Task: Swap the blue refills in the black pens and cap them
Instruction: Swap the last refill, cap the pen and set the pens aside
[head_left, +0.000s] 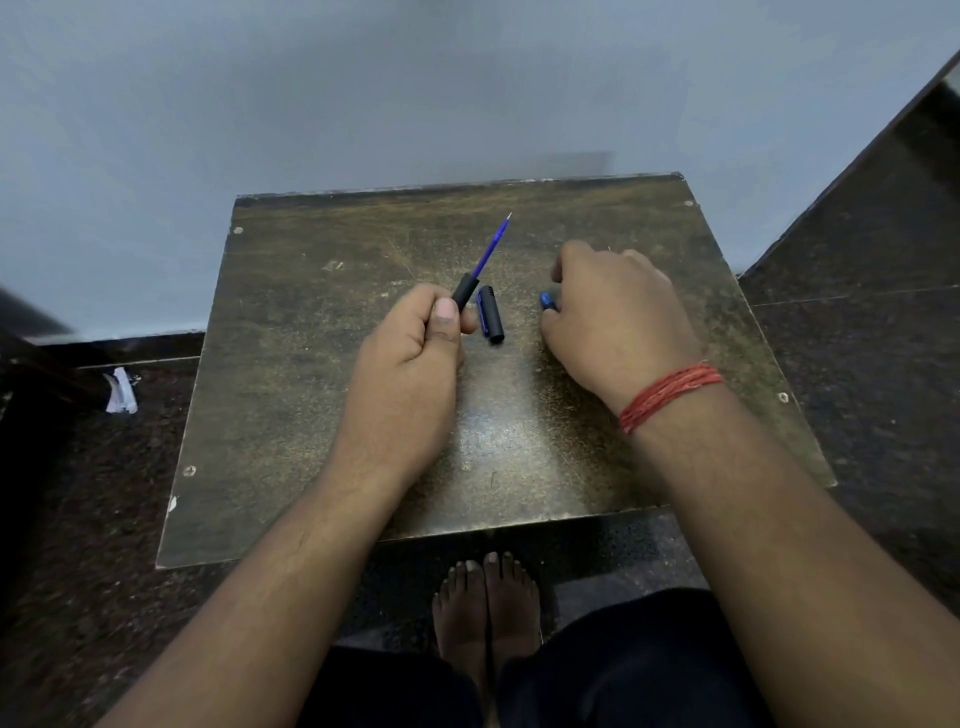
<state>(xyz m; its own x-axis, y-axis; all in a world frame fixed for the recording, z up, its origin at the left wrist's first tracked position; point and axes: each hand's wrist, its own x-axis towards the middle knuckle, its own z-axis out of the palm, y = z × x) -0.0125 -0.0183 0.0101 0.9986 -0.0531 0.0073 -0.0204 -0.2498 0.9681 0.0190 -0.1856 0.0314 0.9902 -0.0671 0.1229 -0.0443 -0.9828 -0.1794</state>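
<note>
My left hand (415, 348) is closed around a black pen barrel (464, 292), held above the table. A blue refill (491, 251) sticks out of the barrel's top, its tip pointing up and to the right. Just right of that hand a black pen cap with a blue clip (490, 314) lies on the small table (291, 395). My right hand (618, 317), with a red thread band at the wrist, rests knuckles-up on the table with its fingers curled over a small blue-ended piece (548, 301); most of that piece is hidden under the fingers.
The worn brown table stands against a pale blue-grey wall (363, 93), on a dark speckled floor. A crumpled scrap of white paper (122, 391) lies on the floor to the left. My bare feet (485, 608) are under the table's near edge.
</note>
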